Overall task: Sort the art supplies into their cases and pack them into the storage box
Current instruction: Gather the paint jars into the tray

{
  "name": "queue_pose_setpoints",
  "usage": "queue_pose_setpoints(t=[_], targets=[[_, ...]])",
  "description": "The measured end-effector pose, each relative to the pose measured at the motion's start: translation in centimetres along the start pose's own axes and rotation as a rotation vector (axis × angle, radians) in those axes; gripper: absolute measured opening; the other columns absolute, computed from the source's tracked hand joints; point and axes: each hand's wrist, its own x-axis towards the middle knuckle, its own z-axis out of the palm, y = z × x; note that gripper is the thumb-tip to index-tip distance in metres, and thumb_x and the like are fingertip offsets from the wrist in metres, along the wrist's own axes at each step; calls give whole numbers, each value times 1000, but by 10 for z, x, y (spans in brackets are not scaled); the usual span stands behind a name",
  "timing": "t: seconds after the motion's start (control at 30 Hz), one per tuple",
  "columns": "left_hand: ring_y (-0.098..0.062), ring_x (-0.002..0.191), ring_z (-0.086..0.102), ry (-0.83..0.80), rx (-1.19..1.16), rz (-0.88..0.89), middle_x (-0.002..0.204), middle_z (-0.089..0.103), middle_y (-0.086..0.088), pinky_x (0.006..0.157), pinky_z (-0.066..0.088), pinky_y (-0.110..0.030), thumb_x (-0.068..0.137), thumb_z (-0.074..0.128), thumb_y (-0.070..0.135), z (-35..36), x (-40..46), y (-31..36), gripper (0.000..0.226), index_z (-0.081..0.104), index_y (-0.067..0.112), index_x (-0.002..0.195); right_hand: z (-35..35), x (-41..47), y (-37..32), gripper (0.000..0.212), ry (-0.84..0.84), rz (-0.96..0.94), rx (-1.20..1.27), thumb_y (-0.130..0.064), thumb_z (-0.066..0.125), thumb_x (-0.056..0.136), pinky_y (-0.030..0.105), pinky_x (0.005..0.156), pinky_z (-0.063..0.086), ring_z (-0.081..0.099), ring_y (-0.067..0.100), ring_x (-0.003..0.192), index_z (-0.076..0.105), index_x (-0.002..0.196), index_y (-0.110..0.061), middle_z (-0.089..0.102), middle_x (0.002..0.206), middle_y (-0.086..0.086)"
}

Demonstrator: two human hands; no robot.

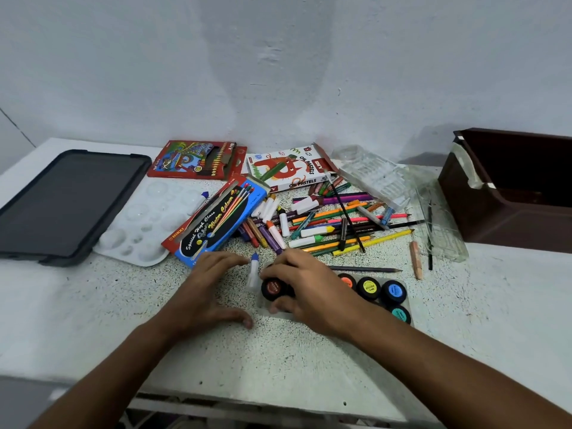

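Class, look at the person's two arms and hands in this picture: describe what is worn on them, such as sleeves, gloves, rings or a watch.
Nothing is worn on either. The left hand and right hand are bare, with no gloves, and no rings show. Both forearms are uncovered right to the picture's bottom edge, so no sleeve shows. No watch, bracelet or band appears on either wrist.

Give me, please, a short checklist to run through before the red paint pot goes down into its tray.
1. Right hand grips the red paint pot: ok.
2. Left hand off the pot, resting open on the table: ok.
3. Free slot in the paint tray: cannot tell, the hand hides it.
4. Pot lid shut: ok, as far as shows.
5. Blue-capped tube beside the pot, clear of the tray: not ok, it lies close.
6. Storage box open: ok.
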Motion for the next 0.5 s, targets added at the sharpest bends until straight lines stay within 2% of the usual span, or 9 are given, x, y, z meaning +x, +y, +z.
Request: queue_pose_setpoints(t=[0.1,0.27,0.4,0.5], targets=[[2,115,37,-3,2,0,122,41,24,93,30,-15,48,72,77,2,0,-1,94,46,37,129,1,-2,0,51,-33,-20,-3,-27,70,84,30,99,39,43,18,117,54,132,-17,48,124,0],[4,115,38,-1,-2,21,125,37,32,94,31,-13,48,74,75,2,1,-4,93,49,34,128,12,0,5,54,-45,-24,-31,-33,72,80,40,96,42,43,23,114,57,129,-15,51,121,4],[1,115,41,2,4,60,120,46,23,94,36,-10,53,72,77,4,0,-8,88,58,26,124,7,2,13,61,-75,-67,-43,-42,72,77,34,97,39,41,21,114,57,130,-15,53,122,1],[0,118,43,48,-4,91,122,51,13,99,32,-7,66,69,73,6,-4,-3,77,61,22,123,-6,-11,22,58,15,-28,-9,-52,59,85,34,101,40,40,12,118,55,132,-18,52,127,-4]])
